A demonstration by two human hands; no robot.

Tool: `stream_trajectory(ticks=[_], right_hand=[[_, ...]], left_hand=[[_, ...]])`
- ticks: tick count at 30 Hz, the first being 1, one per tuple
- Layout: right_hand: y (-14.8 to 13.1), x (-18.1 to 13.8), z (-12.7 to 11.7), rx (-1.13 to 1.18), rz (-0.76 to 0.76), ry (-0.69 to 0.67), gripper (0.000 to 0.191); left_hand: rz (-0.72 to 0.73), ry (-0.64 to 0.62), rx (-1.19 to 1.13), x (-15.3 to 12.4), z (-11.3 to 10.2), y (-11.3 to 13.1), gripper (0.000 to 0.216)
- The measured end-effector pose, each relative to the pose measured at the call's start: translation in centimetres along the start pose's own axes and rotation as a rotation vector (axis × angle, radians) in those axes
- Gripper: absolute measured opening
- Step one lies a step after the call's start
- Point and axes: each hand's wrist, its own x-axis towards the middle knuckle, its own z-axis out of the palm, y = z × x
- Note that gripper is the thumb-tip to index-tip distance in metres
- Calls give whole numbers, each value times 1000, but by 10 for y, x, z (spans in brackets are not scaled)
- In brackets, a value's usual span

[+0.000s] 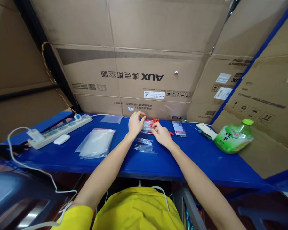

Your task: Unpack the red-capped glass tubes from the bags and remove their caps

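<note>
Several slim clear sticks with red ends (147, 127) lie in a pile on the blue table, between and under my hands. My left hand (135, 124) is at the pile's left side, thumb and fingers closed together, with a speck of red at the fingertips. On the right, my right hand (162, 134) has its fingers pinched at a red end among the sticks; how much it holds is partly hidden. Closer to me, several clear thin sticks (145, 148) without visible red ends lie roughly side by side.
Clear plastic bags (97, 143) are stacked to the left, near a white power strip (60, 131) and a white case (61, 139). Rightward are a phone (179, 128), a green-handled tool (204, 134) and a green-labelled bottle (234, 137). Cardboard (134, 60) walls the back.
</note>
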Motion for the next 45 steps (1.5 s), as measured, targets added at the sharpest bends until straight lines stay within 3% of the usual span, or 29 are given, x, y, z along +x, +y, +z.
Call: stream_trajectory(ticks=[6,11,19,22,25,28,35,37,41,43,45], right_hand=[[4,-2,14,4,-145,-210,27],[2,-2,20,0,-202,-221,28],[4,-2,26,89,-150,-250,17],[5,0,23,106,-123,-173,12],[10,3,14,111,-31,15,19],[15,6,0,71,-32,111,29],[20,10,-21,219,-56,55,16],[23,11,-25,238,-38,91,16],[34,14,-39,86,58,338,18],[42,13,-48,-65,116,361,20],[49,11,-55,-196,191,300,11]], left_hand=[[-197,-41,19,0,2,-3,15],[-232,-48,12,-1,1,-4,13],[-258,-163,35,-3,7,-9,9],[-245,-193,27,-3,10,-11,12],[-228,-250,-51,-2,14,-12,12],[-172,-378,-236,-3,19,-13,19],[-95,-547,-533,-8,31,-11,40],[-43,-521,-462,-9,29,-7,40],[237,-492,-175,-12,21,-1,27],[364,-554,-90,-13,20,1,21],[411,-627,-21,-15,21,2,20]])
